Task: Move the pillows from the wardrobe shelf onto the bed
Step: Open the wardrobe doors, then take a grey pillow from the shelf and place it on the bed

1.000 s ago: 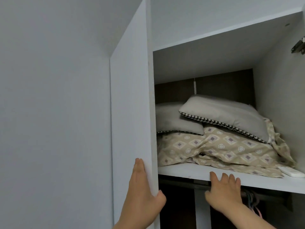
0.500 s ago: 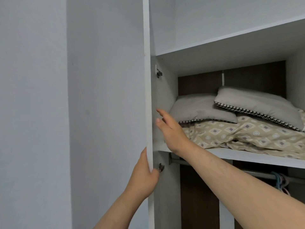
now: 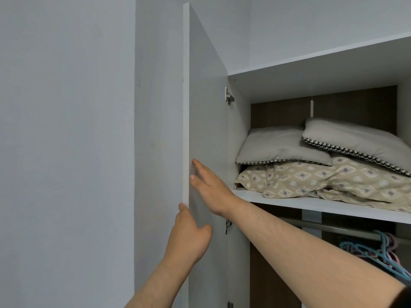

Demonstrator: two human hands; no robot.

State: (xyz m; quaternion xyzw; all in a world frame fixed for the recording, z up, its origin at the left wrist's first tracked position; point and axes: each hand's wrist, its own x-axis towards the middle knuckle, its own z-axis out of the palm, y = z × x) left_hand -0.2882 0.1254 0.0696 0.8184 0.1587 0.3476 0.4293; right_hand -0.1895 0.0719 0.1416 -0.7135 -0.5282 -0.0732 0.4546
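Two grey pillows with black-and-white checked trim lie on the white wardrobe shelf [image 3: 289, 202]: the left pillow [image 3: 280, 146] and the right pillow [image 3: 355, 141], which overlaps it. Both rest on a crumpled beige patterned cover [image 3: 322, 181]. The white wardrobe door [image 3: 206, 107] stands swung wide to the left. My right hand [image 3: 211, 187] presses flat, fingers apart, against the door's inner face. My left hand [image 3: 191, 236] holds the door's front edge lower down, thumb on the inner face. Neither hand touches a pillow.
A grey wall fills the left side. Below the shelf runs a metal rail [image 3: 333, 228] with pastel plastic hangers [image 3: 378, 252]. Door hinges [image 3: 229, 97] sit at the wardrobe's left side panel. Another shelf board closes the compartment from above.
The door has swung further open to the left. My right hand went from the shelf front to the door's inner face. My left hand stayed on the door edge.
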